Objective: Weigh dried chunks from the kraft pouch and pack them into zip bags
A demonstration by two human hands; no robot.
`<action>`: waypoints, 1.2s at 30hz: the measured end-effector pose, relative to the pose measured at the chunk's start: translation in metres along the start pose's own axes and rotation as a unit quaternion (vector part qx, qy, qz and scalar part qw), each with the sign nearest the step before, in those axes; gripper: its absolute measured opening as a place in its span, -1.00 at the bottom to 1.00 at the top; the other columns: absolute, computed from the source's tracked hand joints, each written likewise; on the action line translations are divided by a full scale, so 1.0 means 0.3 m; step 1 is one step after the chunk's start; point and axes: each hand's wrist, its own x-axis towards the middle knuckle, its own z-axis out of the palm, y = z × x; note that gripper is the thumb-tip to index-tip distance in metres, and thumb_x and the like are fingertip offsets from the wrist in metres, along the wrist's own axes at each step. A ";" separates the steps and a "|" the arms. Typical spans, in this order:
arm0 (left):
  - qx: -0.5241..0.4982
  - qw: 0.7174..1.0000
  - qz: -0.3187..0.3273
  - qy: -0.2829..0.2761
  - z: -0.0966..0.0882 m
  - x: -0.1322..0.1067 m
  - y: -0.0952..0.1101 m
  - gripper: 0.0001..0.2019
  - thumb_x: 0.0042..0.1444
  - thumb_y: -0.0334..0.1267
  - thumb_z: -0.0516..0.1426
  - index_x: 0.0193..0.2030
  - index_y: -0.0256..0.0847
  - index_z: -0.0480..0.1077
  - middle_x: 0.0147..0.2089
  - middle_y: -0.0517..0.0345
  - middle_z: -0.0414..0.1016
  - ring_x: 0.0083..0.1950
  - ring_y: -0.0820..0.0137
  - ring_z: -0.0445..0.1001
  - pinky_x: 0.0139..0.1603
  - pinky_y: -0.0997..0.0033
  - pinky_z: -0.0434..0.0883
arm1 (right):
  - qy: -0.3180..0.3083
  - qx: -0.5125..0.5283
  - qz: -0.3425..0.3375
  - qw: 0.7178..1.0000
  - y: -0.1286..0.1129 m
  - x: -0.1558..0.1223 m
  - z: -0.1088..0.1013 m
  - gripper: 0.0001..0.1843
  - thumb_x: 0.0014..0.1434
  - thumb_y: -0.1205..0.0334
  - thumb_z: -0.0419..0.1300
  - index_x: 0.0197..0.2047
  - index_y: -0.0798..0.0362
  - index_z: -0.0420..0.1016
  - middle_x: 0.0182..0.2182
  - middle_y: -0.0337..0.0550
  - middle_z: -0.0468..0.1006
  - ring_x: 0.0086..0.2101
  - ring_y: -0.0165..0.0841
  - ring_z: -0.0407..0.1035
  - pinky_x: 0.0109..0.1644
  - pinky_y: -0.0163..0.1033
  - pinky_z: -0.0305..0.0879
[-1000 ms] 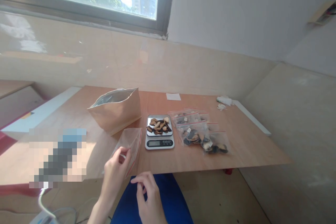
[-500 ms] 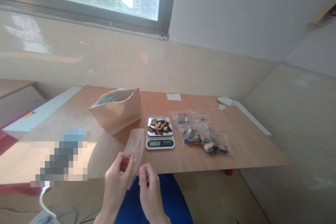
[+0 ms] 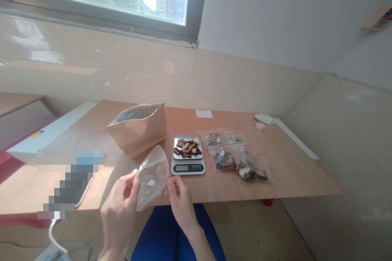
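Between my hands a clear zip bag (image 3: 157,169) is held up at the table's front edge, with a small white label showing on it. My left hand (image 3: 124,195) pinches the bag's left side. The fingers of my right hand (image 3: 177,189) are closed on its right edge, by the red zip strip. Just beyond stands a small digital scale (image 3: 188,169), its display lit but unreadable. Dried mushroom slices (image 3: 187,147) lie heaped on its metal plate. Behind and left of the bag, an open brown paper pouch (image 3: 139,132) with a silvery lining stands upright.
Several filled zip bags (image 3: 228,157) overlap right of the scale. A white paper (image 3: 203,113) lies near the wall, and crumpled white pieces (image 3: 262,119) rest at the back right. A blurred-out dark object (image 3: 70,181) with a white cable sits at the left.
My hands have moved apart, and the bag between them is spread wider, with its white label now in plain sight. The left hand went left; the right hand rose slightly.
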 end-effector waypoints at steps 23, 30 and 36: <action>0.013 0.999 -0.033 0.023 -0.041 0.525 0.129 -0.50 0.17 -0.04 0.02 0.20 -0.22 0.20 0.06 -0.03 0.45 0.04 0.15 0.43 0.05 0.03 0.33 | 0.031 -0.082 -0.205 0.975 -0.103 -0.182 -0.017 -0.71 0.25 0.37 -0.05 -0.03 -0.04 0.37 -0.11 -0.07 0.48 -0.06 -0.33 0.38 0.02 -0.23 0.34; 0.013 0.997 -0.017 -0.069 -0.104 0.303 0.110 -0.70 0.05 0.07 0.07 -0.24 0.02 0.52 -0.44 0.21 0.55 -0.33 0.26 0.54 -0.40 0.41 0.33 | -0.048 -0.117 -0.285 0.950 -0.239 -0.063 -0.062 -0.54 0.27 0.41 -0.11 0.21 -0.05 0.19 0.12 -0.13 0.35 0.18 -0.37 0.16 0.25 -0.15 0.16; -0.048 0.996 0.077 -0.002 -0.073 0.211 0.067 -0.60 0.08 0.13 0.02 -0.25 -0.05 0.55 -0.36 0.19 0.60 -0.41 0.32 0.55 -0.41 0.45 0.39 | -0.095 -0.180 -0.314 0.927 -0.291 0.112 -0.017 -0.61 0.26 0.41 -0.11 0.05 0.16 0.40 -0.05 0.01 0.49 0.03 -0.28 0.32 0.15 -0.15 0.26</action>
